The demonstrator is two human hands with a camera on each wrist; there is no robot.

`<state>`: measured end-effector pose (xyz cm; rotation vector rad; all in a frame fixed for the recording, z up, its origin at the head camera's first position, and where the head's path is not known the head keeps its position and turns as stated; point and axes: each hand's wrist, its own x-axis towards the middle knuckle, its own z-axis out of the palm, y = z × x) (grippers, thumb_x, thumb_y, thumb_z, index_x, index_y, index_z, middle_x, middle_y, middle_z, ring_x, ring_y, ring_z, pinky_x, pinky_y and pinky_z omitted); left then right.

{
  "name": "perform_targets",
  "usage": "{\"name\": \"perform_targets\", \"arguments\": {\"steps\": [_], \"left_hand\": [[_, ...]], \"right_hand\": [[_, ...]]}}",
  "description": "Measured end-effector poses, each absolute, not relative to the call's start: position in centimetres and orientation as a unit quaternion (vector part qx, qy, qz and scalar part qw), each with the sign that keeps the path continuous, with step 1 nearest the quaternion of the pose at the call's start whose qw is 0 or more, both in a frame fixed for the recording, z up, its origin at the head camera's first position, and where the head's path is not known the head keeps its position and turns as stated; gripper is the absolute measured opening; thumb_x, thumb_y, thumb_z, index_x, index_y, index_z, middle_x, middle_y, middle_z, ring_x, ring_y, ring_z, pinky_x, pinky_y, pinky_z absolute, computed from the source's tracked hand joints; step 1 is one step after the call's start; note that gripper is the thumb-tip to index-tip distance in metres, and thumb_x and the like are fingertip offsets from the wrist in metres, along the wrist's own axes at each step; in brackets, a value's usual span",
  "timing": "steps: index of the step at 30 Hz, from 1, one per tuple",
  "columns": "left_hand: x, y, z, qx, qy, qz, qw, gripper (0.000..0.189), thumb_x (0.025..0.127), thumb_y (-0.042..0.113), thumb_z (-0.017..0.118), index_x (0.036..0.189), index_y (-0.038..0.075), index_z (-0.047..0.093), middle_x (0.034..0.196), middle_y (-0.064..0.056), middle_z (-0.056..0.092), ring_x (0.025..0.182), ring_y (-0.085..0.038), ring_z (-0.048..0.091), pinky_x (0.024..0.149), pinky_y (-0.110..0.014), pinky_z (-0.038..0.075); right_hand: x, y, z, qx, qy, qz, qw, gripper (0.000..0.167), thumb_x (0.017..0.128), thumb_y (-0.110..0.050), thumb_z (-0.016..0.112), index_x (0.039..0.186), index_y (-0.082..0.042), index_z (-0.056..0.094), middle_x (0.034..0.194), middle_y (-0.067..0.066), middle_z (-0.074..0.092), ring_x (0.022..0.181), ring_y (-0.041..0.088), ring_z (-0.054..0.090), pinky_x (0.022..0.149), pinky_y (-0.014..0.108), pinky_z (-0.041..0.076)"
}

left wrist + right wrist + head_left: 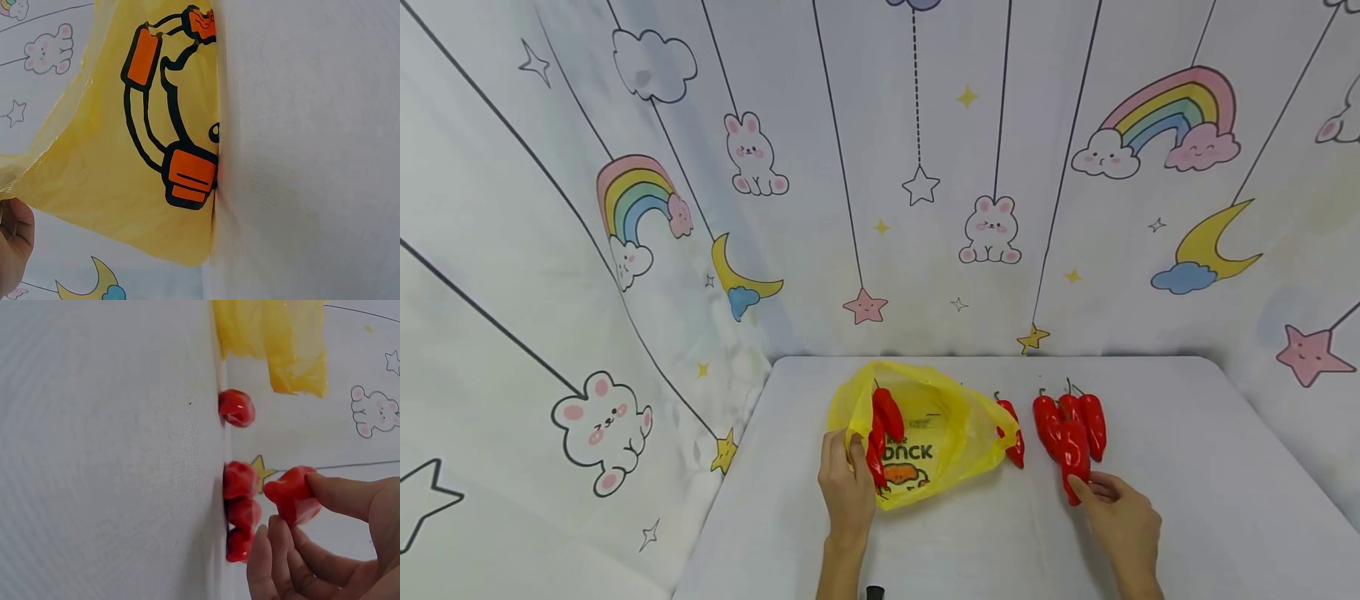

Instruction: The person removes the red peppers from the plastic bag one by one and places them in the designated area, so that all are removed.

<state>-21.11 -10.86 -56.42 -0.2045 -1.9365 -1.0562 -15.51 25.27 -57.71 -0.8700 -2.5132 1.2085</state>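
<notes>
My left hand (847, 487) grips the near-left rim of a yellow plastic bag (958, 467), whose mouth faces up and toward me. Inside the bag's left side lie red chili peppers (889, 414). In the left wrist view the bag (112, 169) shows an orange and black print, with the left hand (15, 240) at its edge. Between thumb and fingertips my right hand (1120, 521) pinches the tip of another red chili pepper (1074, 450). The right wrist view shows this pepper (294, 494) raised off the table, in the right hand (331, 544).
Three more red chili peppers (1093, 425) lie side by side just beyond the held one. Another single pepper (1015, 446) lies at the bag's right edge, partly behind it. A white table (970, 550) runs back to a patterned cloth wall. A small black object (875, 592) shows at the near edge.
</notes>
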Motion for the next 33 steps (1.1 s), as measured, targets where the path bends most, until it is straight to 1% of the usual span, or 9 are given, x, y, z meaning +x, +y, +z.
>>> {"name": "perform_targets", "arguments": {"steps": [8, 13, 19, 22, 26, 33], "left_hand": [[-21.1, -10.9, -56.5, -0.090, -0.778, -0.428, 0.451, 0.018, 0.096, -0.009, 0.066, 0.111, 0.001, 0.066, 0.101, -0.003, 0.061, 0.087, -0.012, 0.060, 0.077, -0.012, 0.054], [-21.1, -10.9, -56.4, -0.090, -0.779, -0.425, 0.452, 0.015, 0.097, -0.007, 0.065, 0.111, 0.001, 0.066, 0.100, -0.005, 0.060, 0.086, -0.012, 0.059, 0.076, -0.012, 0.053], [-21.1, -10.8, -56.4, -0.091, -0.780, -0.423, 0.453, 0.016, 0.097, -0.007, 0.066, 0.111, 0.001, 0.066, 0.100, -0.005, 0.061, 0.086, -0.012, 0.059, 0.076, -0.012, 0.053], [-21.0, -10.8, -56.4, -0.090, -0.780, -0.423, 0.451, 0.016, 0.097, -0.007, 0.066, 0.111, 0.001, 0.066, 0.101, -0.005, 0.061, 0.086, -0.012, 0.059, 0.076, -0.012, 0.053], [-21.0, -10.8, -56.4, -0.090, -0.780, -0.424, 0.452, 0.016, 0.097, -0.007, 0.066, 0.110, 0.001, 0.066, 0.100, -0.006, 0.060, 0.086, -0.012, 0.059, 0.075, -0.012, 0.053], [-21.0, -10.8, -56.5, -0.090, -0.781, -0.426, 0.448, 0.014, 0.099, -0.004, 0.065, 0.111, 0.001, 0.066, 0.101, -0.006, 0.060, 0.087, -0.011, 0.059, 0.076, -0.012, 0.054]], "right_hand": [[-15.3, 26.6, -58.4, -0.300, -0.855, 0.407, 0.114, 0.063, 0.094, -0.048, 0.076, 0.123, 0.007, 0.068, 0.101, 0.026, 0.074, 0.082, 0.035, 0.070, 0.054, 0.028, 0.048], [-15.3, 27.2, -58.9, -0.309, -0.850, 0.412, 0.110, 0.064, 0.093, -0.048, 0.076, 0.122, 0.009, 0.068, 0.099, 0.027, 0.074, 0.080, 0.035, 0.069, 0.053, 0.028, 0.047], [-15.2, 27.7, -59.4, -0.321, -0.846, 0.412, 0.108, 0.061, 0.093, -0.045, 0.077, 0.119, 0.009, 0.069, 0.093, 0.025, 0.074, 0.075, 0.032, 0.068, 0.052, 0.030, 0.045], [-15.1, 28.1, -59.7, -0.323, -0.846, 0.413, 0.103, 0.064, 0.093, -0.048, 0.076, 0.119, 0.010, 0.069, 0.090, 0.024, 0.074, 0.074, 0.031, 0.066, 0.053, 0.032, 0.044], [-15.2, 28.3, -60.0, -0.326, -0.844, 0.416, 0.092, 0.066, 0.092, -0.050, 0.076, 0.118, 0.011, 0.069, 0.089, 0.024, 0.074, 0.073, 0.031, 0.065, 0.055, 0.034, 0.043], [-15.1, 28.3, -59.9, -0.331, -0.843, 0.414, 0.093, 0.065, 0.092, -0.048, 0.076, 0.118, 0.011, 0.069, 0.087, 0.023, 0.074, 0.072, 0.030, 0.064, 0.055, 0.035, 0.043]]}}
